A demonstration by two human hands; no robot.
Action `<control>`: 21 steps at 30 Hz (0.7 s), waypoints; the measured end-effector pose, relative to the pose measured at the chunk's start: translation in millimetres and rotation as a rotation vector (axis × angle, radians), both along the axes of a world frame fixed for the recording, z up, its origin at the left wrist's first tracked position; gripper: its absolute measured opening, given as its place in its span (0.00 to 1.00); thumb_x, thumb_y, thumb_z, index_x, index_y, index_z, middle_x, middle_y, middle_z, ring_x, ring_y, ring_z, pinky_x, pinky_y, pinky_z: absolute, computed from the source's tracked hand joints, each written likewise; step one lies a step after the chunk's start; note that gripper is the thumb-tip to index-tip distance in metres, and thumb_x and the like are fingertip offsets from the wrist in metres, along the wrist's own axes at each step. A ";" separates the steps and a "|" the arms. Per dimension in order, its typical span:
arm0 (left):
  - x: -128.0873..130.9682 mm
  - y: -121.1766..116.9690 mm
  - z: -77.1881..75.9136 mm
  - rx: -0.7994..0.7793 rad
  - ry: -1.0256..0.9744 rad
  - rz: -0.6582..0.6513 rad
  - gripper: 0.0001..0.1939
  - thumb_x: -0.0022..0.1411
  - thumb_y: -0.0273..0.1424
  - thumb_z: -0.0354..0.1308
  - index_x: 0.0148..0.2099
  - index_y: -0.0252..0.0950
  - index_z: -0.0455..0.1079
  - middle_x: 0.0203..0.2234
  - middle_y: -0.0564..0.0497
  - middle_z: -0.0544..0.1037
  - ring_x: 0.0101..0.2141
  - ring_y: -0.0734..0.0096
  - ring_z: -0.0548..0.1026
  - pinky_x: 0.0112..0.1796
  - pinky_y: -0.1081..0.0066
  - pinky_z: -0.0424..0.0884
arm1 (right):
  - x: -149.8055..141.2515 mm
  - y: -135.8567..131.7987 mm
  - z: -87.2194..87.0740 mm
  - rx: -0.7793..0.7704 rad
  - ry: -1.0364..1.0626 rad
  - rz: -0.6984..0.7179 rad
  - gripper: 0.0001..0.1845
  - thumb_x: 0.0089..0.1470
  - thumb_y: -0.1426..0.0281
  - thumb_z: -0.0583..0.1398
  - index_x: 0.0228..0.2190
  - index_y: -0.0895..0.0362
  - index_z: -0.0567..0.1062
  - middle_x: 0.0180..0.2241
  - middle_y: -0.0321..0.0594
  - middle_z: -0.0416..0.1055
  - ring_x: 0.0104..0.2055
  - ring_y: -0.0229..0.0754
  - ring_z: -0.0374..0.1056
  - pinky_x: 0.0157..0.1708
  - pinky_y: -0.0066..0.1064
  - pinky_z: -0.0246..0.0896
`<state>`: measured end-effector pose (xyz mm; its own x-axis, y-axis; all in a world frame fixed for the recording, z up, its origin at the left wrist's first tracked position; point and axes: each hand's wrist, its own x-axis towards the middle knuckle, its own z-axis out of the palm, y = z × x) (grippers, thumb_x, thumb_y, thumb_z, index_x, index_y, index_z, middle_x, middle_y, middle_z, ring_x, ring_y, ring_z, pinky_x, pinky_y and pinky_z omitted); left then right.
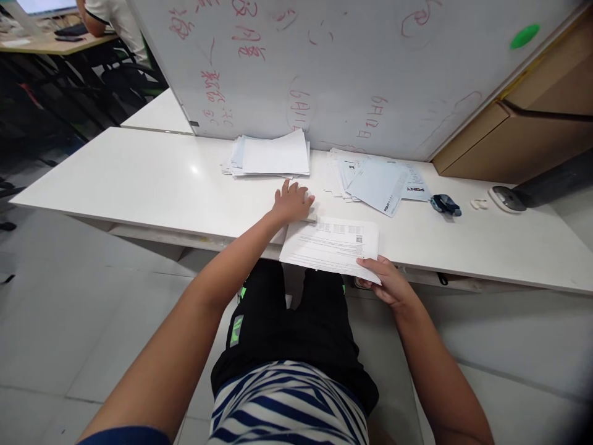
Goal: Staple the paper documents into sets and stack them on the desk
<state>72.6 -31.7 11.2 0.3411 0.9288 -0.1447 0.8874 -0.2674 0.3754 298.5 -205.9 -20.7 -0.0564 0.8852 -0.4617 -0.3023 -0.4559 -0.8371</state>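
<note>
Between the thumb and fingers of my right hand (388,281) is the lower right corner of a printed paper (331,247), which bears text, a table and a small square code. The paper rests over the front edge of the white table (152,179). My left hand (293,203) is over the tabletop just beyond the paper's upper left corner, its fingers spread. A small greyish object (312,218) shows partly from under that palm; its kind is hidden. Behind my left hand lies a stack of white papers (275,154).
Bluish and white printed sheets (377,182) lie fanned out at the back. To their right are a dark watch-like item (445,204), white earbuds (479,203) and a computer mouse (507,199). A whiteboard (333,74) and cardboard boxes (514,136) stand behind. A person (115,21) sits at another desk.
</note>
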 end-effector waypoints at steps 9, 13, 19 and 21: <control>5.9 -0.2 -4.6 0.026 0.030 -0.006 0.30 0.67 0.46 0.33 0.66 0.39 0.47 0.68 0.46 0.44 0.66 0.50 0.28 0.60 0.43 0.29 | -2.8 -1.8 -2.7 0.009 0.027 -0.004 0.21 0.41 0.67 0.69 0.39 0.58 0.75 0.36 0.42 0.76 0.20 0.31 0.60 0.12 0.22 0.54; -6.1 3.5 -3.1 -0.002 -0.056 -0.030 0.35 0.65 0.51 0.30 0.67 0.38 0.46 0.67 0.46 0.45 0.66 0.53 0.32 0.62 0.47 0.38 | -2.7 -6.3 -2.2 0.045 0.016 0.015 0.21 0.42 0.66 0.68 0.40 0.58 0.75 0.37 0.42 0.76 0.20 0.31 0.61 0.12 0.22 0.55; -10.7 5.1 -1.5 0.019 -0.117 -0.050 0.34 0.67 0.47 0.25 0.65 0.34 0.50 0.66 0.44 0.51 0.67 0.64 0.37 0.63 0.57 0.32 | 19.2 -23.2 -2.8 0.039 -0.100 -0.157 0.20 0.40 0.66 0.69 0.37 0.59 0.76 0.32 0.42 0.77 0.20 0.34 0.63 0.10 0.23 0.56; -9.0 6.2 -3.6 0.018 -0.109 -0.045 0.34 0.66 0.48 0.26 0.65 0.36 0.50 0.66 0.44 0.51 0.67 0.61 0.37 0.63 0.53 0.33 | 29.0 -30.6 0.2 0.070 -0.136 -0.220 0.19 0.39 0.66 0.70 0.36 0.58 0.77 0.31 0.41 0.77 0.19 0.35 0.63 0.10 0.24 0.57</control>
